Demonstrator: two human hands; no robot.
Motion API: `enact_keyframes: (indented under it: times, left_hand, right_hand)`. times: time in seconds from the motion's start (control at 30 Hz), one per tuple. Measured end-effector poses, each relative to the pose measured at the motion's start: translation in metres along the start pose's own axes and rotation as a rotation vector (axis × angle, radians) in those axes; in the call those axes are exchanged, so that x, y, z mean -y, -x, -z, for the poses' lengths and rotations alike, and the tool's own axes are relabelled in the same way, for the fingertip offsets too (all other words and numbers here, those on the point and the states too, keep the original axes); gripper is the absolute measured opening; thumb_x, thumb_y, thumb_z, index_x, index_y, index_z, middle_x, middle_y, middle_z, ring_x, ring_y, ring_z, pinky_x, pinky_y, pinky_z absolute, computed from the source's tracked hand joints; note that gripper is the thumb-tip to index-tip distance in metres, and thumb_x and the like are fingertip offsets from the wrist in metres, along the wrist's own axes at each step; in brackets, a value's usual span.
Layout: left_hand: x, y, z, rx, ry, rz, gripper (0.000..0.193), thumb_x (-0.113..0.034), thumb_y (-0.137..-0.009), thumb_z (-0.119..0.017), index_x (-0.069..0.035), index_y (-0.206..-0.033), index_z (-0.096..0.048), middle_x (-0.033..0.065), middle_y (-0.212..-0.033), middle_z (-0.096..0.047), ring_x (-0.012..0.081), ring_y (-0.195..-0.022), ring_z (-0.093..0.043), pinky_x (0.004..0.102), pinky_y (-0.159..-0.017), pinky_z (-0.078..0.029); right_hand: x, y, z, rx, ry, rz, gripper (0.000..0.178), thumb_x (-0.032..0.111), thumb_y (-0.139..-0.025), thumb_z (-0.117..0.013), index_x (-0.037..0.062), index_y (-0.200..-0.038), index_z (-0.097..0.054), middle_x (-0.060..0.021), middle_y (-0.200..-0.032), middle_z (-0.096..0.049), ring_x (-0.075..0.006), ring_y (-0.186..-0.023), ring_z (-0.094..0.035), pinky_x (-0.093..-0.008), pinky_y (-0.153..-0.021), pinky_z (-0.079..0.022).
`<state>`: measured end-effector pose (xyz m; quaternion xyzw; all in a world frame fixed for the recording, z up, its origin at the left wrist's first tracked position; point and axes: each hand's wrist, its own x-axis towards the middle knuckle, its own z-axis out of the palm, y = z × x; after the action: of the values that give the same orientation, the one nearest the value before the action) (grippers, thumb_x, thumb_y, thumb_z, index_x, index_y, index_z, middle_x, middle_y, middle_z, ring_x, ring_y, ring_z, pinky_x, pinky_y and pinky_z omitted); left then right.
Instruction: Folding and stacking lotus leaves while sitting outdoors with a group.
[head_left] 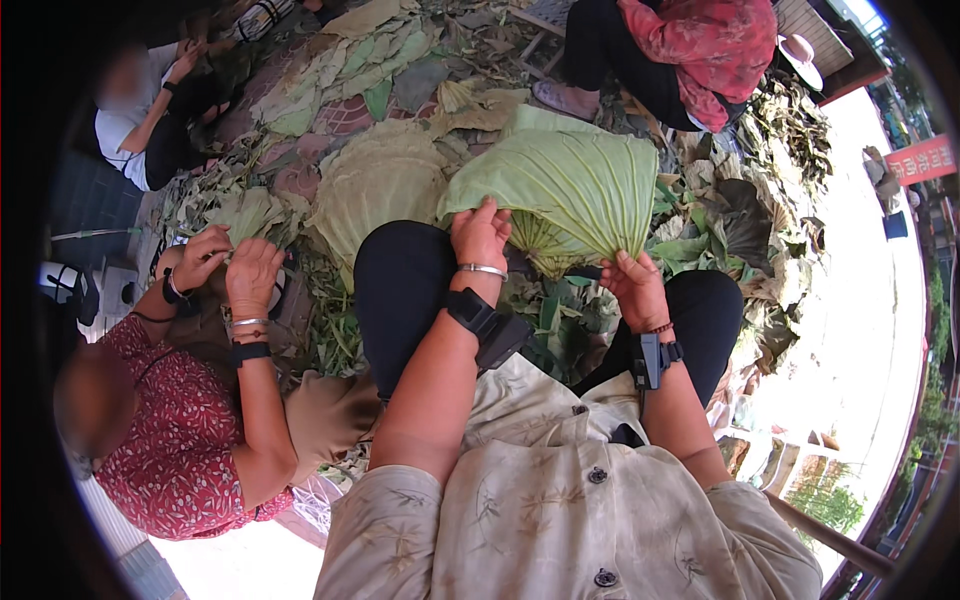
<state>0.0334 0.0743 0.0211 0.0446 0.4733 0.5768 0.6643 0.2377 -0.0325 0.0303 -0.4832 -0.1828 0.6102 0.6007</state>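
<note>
A large, pale green dried lotus leaf [575, 180], folded into a fan shape with ribs spreading from its lower edge, is held up in front of my knees. My left hand [481, 237] pinches its near left edge, with the thumb on top. At the lower right, where the ribs draw together, my right hand [637, 285] grips the leaf between thumb and fingers. Beyond my left knee lies a browner, flattened lotus leaf [380, 180], apart from both hands.
Dried leaves and scraps [345, 330] cover the ground around my legs, with a darker heap [745, 220] at the right. A co-worker in a red patterned top [175, 430] sits close on my left. Other people sit at far left and far right, one in a red shirt [715, 50].
</note>
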Motion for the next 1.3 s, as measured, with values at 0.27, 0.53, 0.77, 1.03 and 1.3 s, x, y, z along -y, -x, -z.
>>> enact_keyframes:
  times: [0.27,0.53,0.77,1.03,1.3]
  left_hand:
    - [-0.005,0.003,-0.001,0.040,0.025,-0.023,0.007,-0.006,-0.080,-0.060,-0.007,-0.083,-0.053,0.0020,-0.074,-0.056,0.0141,-0.066,-0.056,0.0251,-0.054,-0.044]
    - [-0.005,0.006,0.000,0.108,0.009,-0.041,0.006,-0.003,-0.077,-0.061,-0.002,-0.080,-0.056,0.0054,-0.072,-0.058,0.0147,-0.064,-0.056,0.0244,-0.052,-0.044]
    - [0.024,0.000,0.013,0.017,-0.269,0.229,0.009,-0.002,-0.076,-0.061,-0.002,-0.083,-0.056,0.0061,-0.076,-0.059,0.0163,-0.067,-0.060,0.0240,-0.049,-0.044]
    - [0.042,0.017,0.007,0.108,-0.245,0.339,0.010,-0.006,-0.079,-0.058,-0.005,-0.088,-0.053,0.0048,-0.081,-0.058,0.0160,-0.072,-0.060,0.0266,-0.057,-0.044]
    - [0.035,0.040,0.013,0.321,-0.262,0.453,0.009,-0.008,-0.081,-0.057,-0.006,-0.089,-0.054,0.0031,-0.081,-0.057,0.0154,-0.077,-0.058,0.0269,-0.063,-0.044]
  right_hand:
    - [0.007,0.005,-0.003,-0.007,0.022,0.056,0.012,0.012,-0.085,-0.054,0.0041,-0.094,-0.056,-0.0079,-0.078,-0.061,-0.0142,-0.066,-0.058,-0.0277,-0.061,-0.048]
    - [0.012,0.002,-0.001,-0.046,0.015,0.130,0.009,0.011,-0.086,-0.052,0.0042,-0.091,-0.054,-0.0075,-0.079,-0.059,-0.0150,-0.066,-0.057,-0.0293,-0.061,-0.049]
    - [-0.019,-0.013,0.019,-0.160,-0.192,-0.164,0.017,0.029,-0.085,-0.054,0.0127,-0.088,-0.051,-0.0017,-0.078,-0.059,-0.0155,-0.066,-0.055,-0.0332,-0.061,-0.045]
    - [-0.026,-0.008,0.014,-0.030,-0.032,-0.444,0.029,0.040,-0.086,-0.048,0.0109,-0.088,-0.050,-0.0022,-0.078,-0.056,-0.0154,-0.066,-0.053,-0.0322,-0.063,-0.043]
    - [-0.021,-0.008,0.009,0.007,-0.144,-0.369,0.038,0.044,-0.084,-0.051,0.0088,-0.097,-0.046,-0.0036,-0.083,-0.055,-0.0161,-0.069,-0.055,-0.0330,-0.062,-0.045]
